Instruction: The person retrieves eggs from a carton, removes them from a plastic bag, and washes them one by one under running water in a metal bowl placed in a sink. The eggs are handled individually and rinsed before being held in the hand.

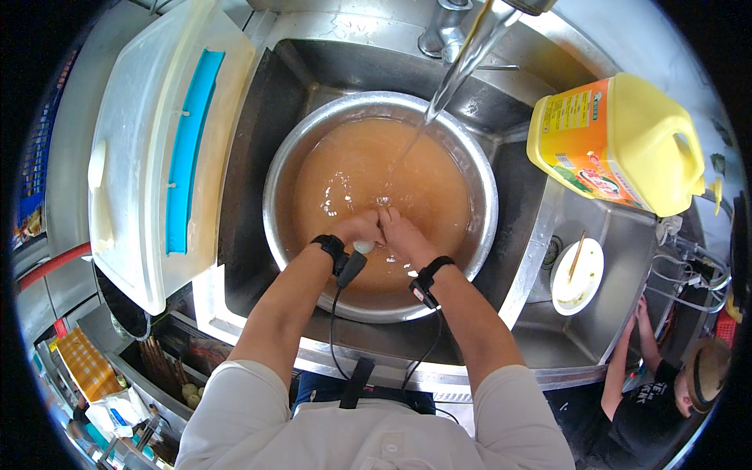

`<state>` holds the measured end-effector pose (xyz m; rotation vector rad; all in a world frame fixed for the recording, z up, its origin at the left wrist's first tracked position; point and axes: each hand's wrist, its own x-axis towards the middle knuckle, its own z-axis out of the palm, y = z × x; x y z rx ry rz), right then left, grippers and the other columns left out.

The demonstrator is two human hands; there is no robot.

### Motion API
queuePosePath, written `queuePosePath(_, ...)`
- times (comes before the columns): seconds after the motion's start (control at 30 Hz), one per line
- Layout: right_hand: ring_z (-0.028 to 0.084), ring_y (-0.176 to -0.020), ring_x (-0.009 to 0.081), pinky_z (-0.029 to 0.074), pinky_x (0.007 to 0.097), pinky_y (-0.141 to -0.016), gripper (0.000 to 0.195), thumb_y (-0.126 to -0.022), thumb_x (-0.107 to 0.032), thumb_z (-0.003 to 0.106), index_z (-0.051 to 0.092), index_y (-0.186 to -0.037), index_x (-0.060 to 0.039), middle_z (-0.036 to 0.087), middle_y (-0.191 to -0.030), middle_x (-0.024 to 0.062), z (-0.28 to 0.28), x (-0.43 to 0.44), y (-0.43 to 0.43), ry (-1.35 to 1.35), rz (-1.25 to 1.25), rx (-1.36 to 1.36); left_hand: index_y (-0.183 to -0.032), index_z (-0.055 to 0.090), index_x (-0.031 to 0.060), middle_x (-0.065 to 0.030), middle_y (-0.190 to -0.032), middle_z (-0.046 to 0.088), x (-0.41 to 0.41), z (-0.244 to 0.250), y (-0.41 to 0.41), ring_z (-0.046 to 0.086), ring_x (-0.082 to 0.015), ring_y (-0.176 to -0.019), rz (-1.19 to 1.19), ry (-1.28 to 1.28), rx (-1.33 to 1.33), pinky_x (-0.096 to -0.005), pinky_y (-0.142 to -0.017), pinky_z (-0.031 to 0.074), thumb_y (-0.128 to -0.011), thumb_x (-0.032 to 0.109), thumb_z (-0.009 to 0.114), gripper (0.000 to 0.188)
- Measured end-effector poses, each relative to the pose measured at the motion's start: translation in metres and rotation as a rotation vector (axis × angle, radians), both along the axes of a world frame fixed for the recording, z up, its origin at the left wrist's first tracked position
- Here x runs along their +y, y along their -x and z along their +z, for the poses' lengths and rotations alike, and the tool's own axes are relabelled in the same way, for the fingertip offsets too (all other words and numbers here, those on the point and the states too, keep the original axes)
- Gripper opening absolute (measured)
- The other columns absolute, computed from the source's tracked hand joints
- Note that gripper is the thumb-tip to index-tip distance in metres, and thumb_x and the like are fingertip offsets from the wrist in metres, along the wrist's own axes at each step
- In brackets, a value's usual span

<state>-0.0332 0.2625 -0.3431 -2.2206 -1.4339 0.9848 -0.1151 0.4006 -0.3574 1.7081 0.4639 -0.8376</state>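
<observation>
My left hand (359, 228) and my right hand (404, 234) meet over a wide steel basin (489, 194), their fingers touching at the surface of cloudy brown water (376, 147). A small pale rounded thing (364, 247) shows just below my left hand; whether it is held or floating is unclear. What lies between my fingers is hidden. Beyond my hands, a clear stream of water (464, 64) pours from a spout at the top into the basin. The basin sits in a deep stainless steel sink (249, 205).
Left of the sink stands a translucent plastic bin (138, 129) with a blue handle. A yellow plastic jug (652, 141) lies on the right. The smaller sink compartment (546, 343) holds a white bowl (587, 288) with chopsticks. At lower right, a person in a hat (646, 405) reaches toward the counter.
</observation>
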Motion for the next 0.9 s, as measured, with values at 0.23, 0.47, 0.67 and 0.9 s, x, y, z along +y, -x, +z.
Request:
queuePosePath(0.23,0.063,-0.085,0.0372,0.051,0.0447,-0.072,0.034,-0.072,-0.027,0.069,0.065,-0.091,0.0007,0.065,-0.09,0.024,0.0,0.012,-0.016,0.42,-0.292,0.454,-0.085,0.062,0.0033,-0.0171,-0.089,0.067,-0.027,0.024,-0.002,0.064,-0.0293,-0.092,-0.257,-0.951,-0.548,-0.0415,-0.075,0.05,-0.074,0.017,0.066,0.018)
queuePosePath(0.47,0.065,-0.085,0.0367,0.051,0.0455,-0.071,0.027,-0.074,-0.018,0.065,0.057,-0.094,-0.0025,0.066,-0.084,0.0218,-0.006,0.001,-0.001,0.187,-0.109,-0.062,-0.087,0.064,0.0035,-0.0197,-0.088,0.067,-0.019,0.018,-0.003,0.066,-0.0332,-0.085,-0.252,-0.646,-0.054,-0.045,-0.072,0.052,-0.077,0.016,0.062,0.016)
queuePosePath(0.67,0.062,-0.093,0.0394,0.05,0.0462,-0.076,0.029,-0.085,-0.014,0.049,0.042,-0.109,-0.0005,0.064,-0.089,0.0236,0.028,0.015,-0.01,0.43,-0.259,-0.045,-0.098,0.06,0.0025,-0.0206,-0.09,0.066,-0.031,0.017,0.005,0.066,-0.0343,-0.087,-0.097,-0.707,-0.031,-0.0432,-0.073,0.053,-0.077,0.017,0.062,0.026)
queuePosePath(0.9,0.061,-0.093,0.0413,0.049,0.0467,-0.078,0.027,-0.085,-0.014,0.052,0.041,-0.107,-0.0011,0.062,-0.094,0.0245,-0.037,0.004,0.01,-0.09,-0.338,0.085,-0.114,0.042,0.0039,-0.0196,-0.086,0.064,-0.035,0.031,-0.004,0.064,-0.0356,-0.087,-0.011,-0.749,-0.257,-0.0448,-0.072,0.052,-0.073,0.011,0.066,0.048)
